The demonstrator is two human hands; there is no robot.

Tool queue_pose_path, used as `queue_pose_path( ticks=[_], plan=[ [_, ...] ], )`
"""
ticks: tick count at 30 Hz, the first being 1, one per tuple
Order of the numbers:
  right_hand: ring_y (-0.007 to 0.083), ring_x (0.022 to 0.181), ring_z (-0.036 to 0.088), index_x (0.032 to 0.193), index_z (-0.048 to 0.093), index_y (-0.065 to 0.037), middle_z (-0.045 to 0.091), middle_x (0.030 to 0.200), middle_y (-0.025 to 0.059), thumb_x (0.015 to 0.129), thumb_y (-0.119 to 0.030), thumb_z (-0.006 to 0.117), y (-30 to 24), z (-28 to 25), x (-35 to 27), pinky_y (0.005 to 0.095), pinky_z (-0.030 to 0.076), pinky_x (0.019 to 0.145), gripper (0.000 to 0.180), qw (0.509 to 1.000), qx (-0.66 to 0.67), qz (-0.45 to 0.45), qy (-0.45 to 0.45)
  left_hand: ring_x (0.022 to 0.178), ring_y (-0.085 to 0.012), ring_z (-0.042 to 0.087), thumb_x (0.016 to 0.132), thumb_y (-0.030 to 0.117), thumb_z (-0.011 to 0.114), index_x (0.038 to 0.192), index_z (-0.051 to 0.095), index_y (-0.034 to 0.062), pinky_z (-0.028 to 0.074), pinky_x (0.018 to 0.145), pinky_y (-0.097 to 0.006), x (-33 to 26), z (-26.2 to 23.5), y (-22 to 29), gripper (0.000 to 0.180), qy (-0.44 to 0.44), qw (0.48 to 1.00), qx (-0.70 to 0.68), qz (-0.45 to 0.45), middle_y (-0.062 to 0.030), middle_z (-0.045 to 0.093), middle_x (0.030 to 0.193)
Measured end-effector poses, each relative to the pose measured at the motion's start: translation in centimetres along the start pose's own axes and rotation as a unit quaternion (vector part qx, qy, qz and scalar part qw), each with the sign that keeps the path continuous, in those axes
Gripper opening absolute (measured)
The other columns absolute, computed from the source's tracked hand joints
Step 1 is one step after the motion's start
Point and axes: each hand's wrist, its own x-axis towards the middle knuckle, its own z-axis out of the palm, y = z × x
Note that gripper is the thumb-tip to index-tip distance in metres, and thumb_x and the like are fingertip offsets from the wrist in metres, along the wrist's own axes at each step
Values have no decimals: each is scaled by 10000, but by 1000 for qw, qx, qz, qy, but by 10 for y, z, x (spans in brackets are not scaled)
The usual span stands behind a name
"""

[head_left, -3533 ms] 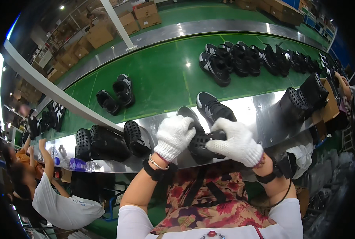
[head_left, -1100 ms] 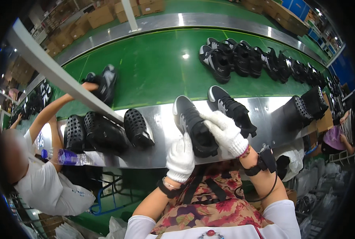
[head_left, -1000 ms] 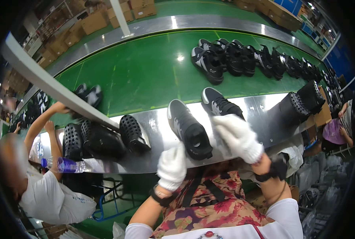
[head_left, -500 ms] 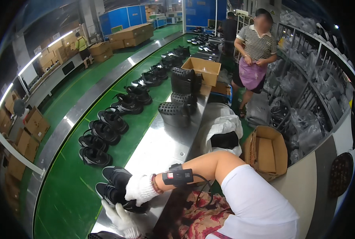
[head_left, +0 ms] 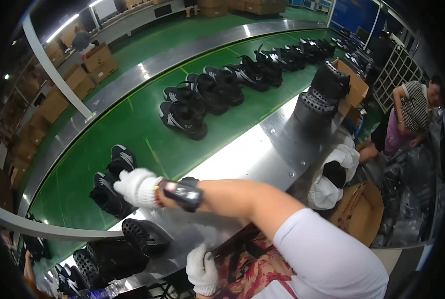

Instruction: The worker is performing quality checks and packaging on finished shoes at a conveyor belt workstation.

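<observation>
Your right hand (head_left: 136,187), in a white glove, reaches across your body to the pair of black shoes (head_left: 113,182) now lying on the green conveyor belt (head_left: 147,134), just past the edge of the steel bench (head_left: 262,149). The fingers rest on the nearer shoe; whether they are closed on it or lying loose, you cannot tell from this angle. Your left hand (head_left: 202,269) hangs low at the bench's near edge, curled, holding nothing visible. A second ago both shoes lay on the steel in front of you with your hands coming off them; they have since crossed onto the belt, so the placement looks nearly done. Further pairs (head_left: 222,84) ride the belt beyond. Black moulds (head_left: 132,241) stand left on the bench.
</observation>
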Motion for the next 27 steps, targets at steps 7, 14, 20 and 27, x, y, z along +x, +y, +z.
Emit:
queue_pose_path(
  ticks=[7, 14, 20, 27],
  plan=[
    [401, 946, 686, 1231, 635, -184, 567, 1221, 245, 811, -260, 740, 163, -115, -137, 478, 582, 802, 439, 943, -155, 246, 159, 864, -408, 666, 827, -24, 655, 1042, 696, -47, 547, 807, -450, 56, 21, -1, 221, 14, 992, 7, 125, -210, 702, 972],
    [444, 1084, 663, 1391, 573, -249, 508, 1358, 276, 659, -404, 868, 219, -103, -84, 476, 579, 887, 804, 957, -92, 235, 141, 957, -351, 689, 950, 75, 695, 1137, 708, -62, 562, 877, -420, 56, 31, -8, 233, 32, 994, 16, 100, -208, 727, 1063],
    [402, 1031, 694, 1207, 706, -156, 678, 1146, 222, 692, -342, 791, 209, -103, -68, 467, 575, 861, 554, 982, -40, 176, 59, 959, -374, 686, 961, 87, 681, 1142, 703, -79, 546, 904, -431, 52, 30, -1, 246, 26, 996, 38, 76, -231, 729, 1040],
    [337, 834, 748, 915, 803, -94, 763, 866, 120, 755, -182, 687, 193, -74, -84, 447, 596, 694, 216, 974, -150, 147, 85, 1046, -381, 659, 1002, 172, 646, 1222, 671, -75, 532, 946, -436, 73, 38, 6, 331, -11, 995, 98, 31, -257, 694, 1164]
  ],
)
